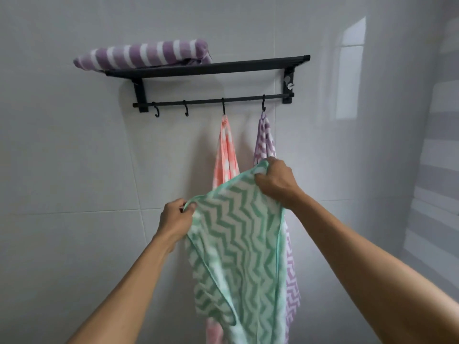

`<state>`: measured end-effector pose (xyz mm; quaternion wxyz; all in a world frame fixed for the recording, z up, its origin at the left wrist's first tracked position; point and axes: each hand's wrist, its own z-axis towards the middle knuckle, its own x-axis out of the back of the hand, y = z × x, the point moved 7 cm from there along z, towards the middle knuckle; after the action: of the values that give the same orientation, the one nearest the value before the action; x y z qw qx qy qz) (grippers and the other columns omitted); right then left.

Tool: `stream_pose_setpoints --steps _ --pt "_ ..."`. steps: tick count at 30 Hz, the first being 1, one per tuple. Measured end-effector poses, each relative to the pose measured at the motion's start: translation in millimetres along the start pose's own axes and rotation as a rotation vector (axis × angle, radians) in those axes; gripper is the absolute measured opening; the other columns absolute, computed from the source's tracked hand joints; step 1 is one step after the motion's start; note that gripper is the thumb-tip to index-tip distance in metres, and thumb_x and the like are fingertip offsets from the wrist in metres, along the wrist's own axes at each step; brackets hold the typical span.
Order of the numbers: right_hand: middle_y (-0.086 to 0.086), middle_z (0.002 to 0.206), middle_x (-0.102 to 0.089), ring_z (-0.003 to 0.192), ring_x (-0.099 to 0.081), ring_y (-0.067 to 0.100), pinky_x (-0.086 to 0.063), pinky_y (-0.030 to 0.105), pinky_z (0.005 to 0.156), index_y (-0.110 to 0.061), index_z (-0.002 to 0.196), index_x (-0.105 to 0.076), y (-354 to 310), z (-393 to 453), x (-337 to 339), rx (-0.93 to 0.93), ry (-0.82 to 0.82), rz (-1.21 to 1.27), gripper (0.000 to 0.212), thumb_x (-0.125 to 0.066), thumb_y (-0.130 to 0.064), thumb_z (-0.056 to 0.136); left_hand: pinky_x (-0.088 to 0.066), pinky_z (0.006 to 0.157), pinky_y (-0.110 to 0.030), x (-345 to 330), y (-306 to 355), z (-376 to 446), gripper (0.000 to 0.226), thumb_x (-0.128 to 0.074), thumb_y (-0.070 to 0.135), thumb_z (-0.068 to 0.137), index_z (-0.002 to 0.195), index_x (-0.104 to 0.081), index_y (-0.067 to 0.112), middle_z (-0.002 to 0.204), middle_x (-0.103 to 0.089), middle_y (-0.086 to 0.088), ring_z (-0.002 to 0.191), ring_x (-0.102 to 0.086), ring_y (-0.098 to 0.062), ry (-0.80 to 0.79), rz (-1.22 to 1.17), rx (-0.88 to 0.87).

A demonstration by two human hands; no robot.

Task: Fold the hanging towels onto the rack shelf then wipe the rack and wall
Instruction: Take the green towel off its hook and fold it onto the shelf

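A green zigzag towel (238, 244) hangs between my hands in front of the wall, below the rack. My left hand (175, 220) pinches its upper left corner. My right hand (277, 181) grips its upper right corner, held higher. A black wall rack (208, 68) is mounted above, with a folded purple striped towel (144, 54) lying on the left of its shelf. From the hook rail (213, 101) hang a pink towel (226, 155) and a purple zigzag towel (265, 137), both partly hidden behind the green one.
Two empty hooks (156, 112) sit on the left part of the rail. The wall (74, 170) is glossy pale tile. A side wall on the right reflects a window (352, 68) and stripes.
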<state>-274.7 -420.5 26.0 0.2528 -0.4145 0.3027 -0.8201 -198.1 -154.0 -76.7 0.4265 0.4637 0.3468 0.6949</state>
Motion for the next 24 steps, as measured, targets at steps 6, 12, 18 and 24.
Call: stream_pose_setpoints --steps 6,12,18,24 --pt "0.009 0.119 -0.07 0.099 -0.067 0.022 -0.056 0.035 0.089 -0.013 0.129 -0.065 -17.2 -29.8 -66.2 0.14 -0.374 0.023 0.042 -0.067 -0.021 0.087 -0.057 0.072 -0.043 -23.0 87.9 -7.5 0.033 -0.074 0.058 0.071 0.082 -0.079 0.027 0.078 -0.076 -0.004 0.067 -0.062 -0.016 -0.146 0.022 -0.288" --pt "0.015 0.097 -0.071 0.092 -0.069 0.031 -0.059 0.042 0.08 -0.001 0.096 -0.071 -3.1 -7.6 -32.9 -0.064 -0.105 0.12 0.024 -0.06 -0.021 0.091 -0.044 0.064 -0.025 -10.7 70.3 -7.9 0.011 -0.081 0.025 0.082 0.082 -0.073 0.018 0.075 -0.07 0.002 0.071 -0.063 -0.018 -0.184 0.361 -0.247" --pt "0.018 0.112 -0.067 0.103 -0.064 0.037 -0.049 0.033 0.079 -0.004 0.113 -0.065 13.8 -1.1 6.7 -0.106 0.037 -0.025 0.028 -0.057 -0.016 0.088 -0.041 0.062 -0.031 4.6 27.4 -7.1 0.024 -0.069 0.029 0.093 0.075 -0.065 0.014 0.061 -0.058 0.001 0.063 -0.052 -0.022 -0.024 0.093 -0.099" --pt "0.007 0.121 -0.067 0.106 -0.067 0.022 -0.055 0.03 0.089 -0.016 0.137 -0.059 -12.1 -42.0 -63.3 0.097 -0.457 0.106 0.049 -0.068 -0.016 0.089 -0.054 0.072 -0.04 -29.3 91.5 -16.3 0.038 -0.068 0.055 0.079 0.083 -0.077 0.018 0.074 -0.073 -0.002 0.068 -0.058 -0.011 -0.172 0.15 -0.322"
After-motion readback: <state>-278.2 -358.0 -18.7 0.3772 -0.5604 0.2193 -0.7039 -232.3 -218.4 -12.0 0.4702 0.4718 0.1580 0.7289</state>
